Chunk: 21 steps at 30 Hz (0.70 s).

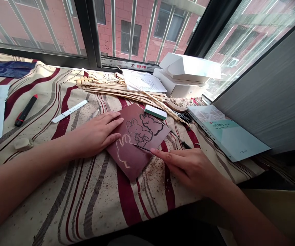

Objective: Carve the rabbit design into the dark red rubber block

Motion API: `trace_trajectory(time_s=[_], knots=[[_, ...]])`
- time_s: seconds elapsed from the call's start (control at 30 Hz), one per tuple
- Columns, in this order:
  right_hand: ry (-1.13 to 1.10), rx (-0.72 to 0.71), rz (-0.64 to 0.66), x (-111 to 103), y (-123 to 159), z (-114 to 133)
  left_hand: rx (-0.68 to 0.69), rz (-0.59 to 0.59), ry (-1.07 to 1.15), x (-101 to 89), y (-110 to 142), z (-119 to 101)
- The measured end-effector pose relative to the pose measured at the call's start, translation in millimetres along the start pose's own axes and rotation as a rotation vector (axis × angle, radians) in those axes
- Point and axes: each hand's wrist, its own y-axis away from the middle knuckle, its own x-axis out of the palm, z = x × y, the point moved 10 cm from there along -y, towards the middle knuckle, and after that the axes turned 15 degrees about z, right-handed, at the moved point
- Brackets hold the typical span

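A dark red carving block point(137, 145) lies on the striped cloth point(86, 198), with animal outlines cut into its face. My left hand point(98, 133) rests flat on the block's left edge, fingers stretched out, pressing it down. My right hand point(188, 167) is closed in a pinch on a thin carving tool point(142, 148). The tool's tip touches the block near the lower outline. Small shavings lie scattered on the cloth around the block.
A red and black marker point(25, 111), a white ruler point(69, 111) and an eraser point(23, 144) lie to the left. Bamboo strips point(127, 92), papers point(143, 82), white boxes point(186, 75), a green-edged block point(155, 111) and a teal book point(227, 135) sit behind and right. A window lies beyond.
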Motion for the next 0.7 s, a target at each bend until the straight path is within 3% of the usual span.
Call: trace_trajectory(time_s=[0.17, 0.47, 0.7], knots=[[0.046, 0.006, 0.002, 3, -3, -3, -0.004, 0.002, -0.015, -0.1, 0, 0], [0.086, -0.031, 0.148, 7, -10, -5, 0.014, 0.0, 0.004, 0.2, 0, -2], [0.101, -0.055, 0.146, 1, -11, 0, 0.004, 0.039, 0.013, 2.5, -3, -1]])
